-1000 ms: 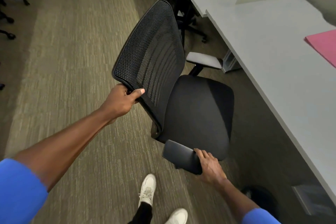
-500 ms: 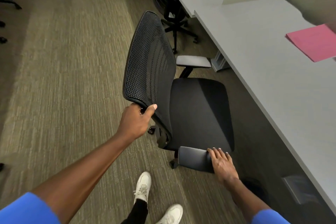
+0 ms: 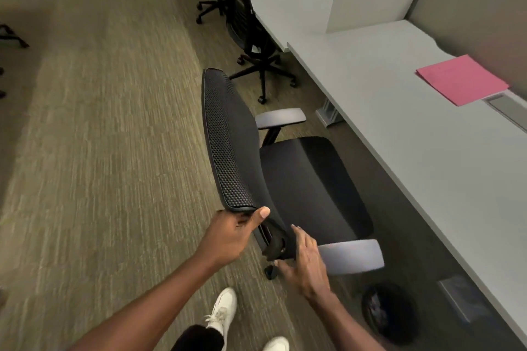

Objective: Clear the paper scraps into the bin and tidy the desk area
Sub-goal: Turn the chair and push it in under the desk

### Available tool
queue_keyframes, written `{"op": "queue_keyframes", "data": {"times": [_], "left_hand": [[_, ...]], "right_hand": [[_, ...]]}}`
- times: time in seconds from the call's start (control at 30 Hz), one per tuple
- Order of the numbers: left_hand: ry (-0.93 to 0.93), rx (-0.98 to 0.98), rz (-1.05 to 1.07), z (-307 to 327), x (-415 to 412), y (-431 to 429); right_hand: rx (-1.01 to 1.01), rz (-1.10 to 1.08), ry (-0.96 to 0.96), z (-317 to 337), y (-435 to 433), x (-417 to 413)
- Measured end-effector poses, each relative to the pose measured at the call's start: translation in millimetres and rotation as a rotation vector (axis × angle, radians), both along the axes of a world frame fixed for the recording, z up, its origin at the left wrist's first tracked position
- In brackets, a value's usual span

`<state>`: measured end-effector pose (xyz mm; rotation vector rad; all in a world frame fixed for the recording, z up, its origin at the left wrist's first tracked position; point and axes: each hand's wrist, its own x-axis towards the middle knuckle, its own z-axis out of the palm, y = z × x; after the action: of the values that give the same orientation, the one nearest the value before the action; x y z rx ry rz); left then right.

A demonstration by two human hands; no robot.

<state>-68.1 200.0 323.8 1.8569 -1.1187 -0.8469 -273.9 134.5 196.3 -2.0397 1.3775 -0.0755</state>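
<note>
A black mesh-backed office chair (image 3: 302, 179) stands on the carpet beside the long grey desk (image 3: 427, 151), its seat turned toward the desk. My left hand (image 3: 231, 234) grips the top edge of the chair's mesh back. My right hand (image 3: 306, 263) hovers with fingers spread at the near grey armrest (image 3: 353, 256), next to the rear of the chair; it holds nothing. A dark round bin (image 3: 390, 313) sits on the floor under the desk, at my lower right. A pink folder (image 3: 462, 80) lies flat on the desk's far side.
Another black office chair (image 3: 251, 37) is pushed against the neighbouring desk further back, and one more stands behind it. A white divider panel (image 3: 373, 0) rises between the desks. Open carpet stretches to the left. My white shoes (image 3: 222, 310) are below the chair.
The chair has swung so its back faces me edge-on and its seat sits closer to the desk. My right hand has come off the armrest and opened. The view has lifted.
</note>
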Motion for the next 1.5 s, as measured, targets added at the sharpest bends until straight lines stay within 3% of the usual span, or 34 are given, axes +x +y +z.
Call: {"op": "queue_keyframes", "data": {"times": [0.2, 0.4, 0.53, 0.63, 0.8, 0.93, 1.5], "left_hand": [[0.08, -0.033, 0.017, -3, 55, 22], [0.028, -0.104, 0.07, 19, 157, -29], [-0.003, -0.081, -0.011, 27, 223, -78], [-0.08, -0.127, -0.19, 30, 256, -114], [-0.214, -0.17, -0.438, 31, 276, -162], [-0.424, -0.161, -0.514, 27, 264, -180], [-0.414, -0.2, -0.615, 31, 225, -245]], "right_hand": [[-0.176, -0.095, -0.176, 62, 23, 44], [-0.42, -0.294, -0.292, 113, 44, 74], [-0.643, -0.437, -0.34, 130, 56, 92], [-0.762, -0.496, -0.317, 139, 64, 109], [-0.746, -0.67, -0.08, 144, 68, 141], [-0.781, -0.781, -0.068, 138, 70, 155], [-0.673, -0.941, -0.112, 151, 30, 147]]}}
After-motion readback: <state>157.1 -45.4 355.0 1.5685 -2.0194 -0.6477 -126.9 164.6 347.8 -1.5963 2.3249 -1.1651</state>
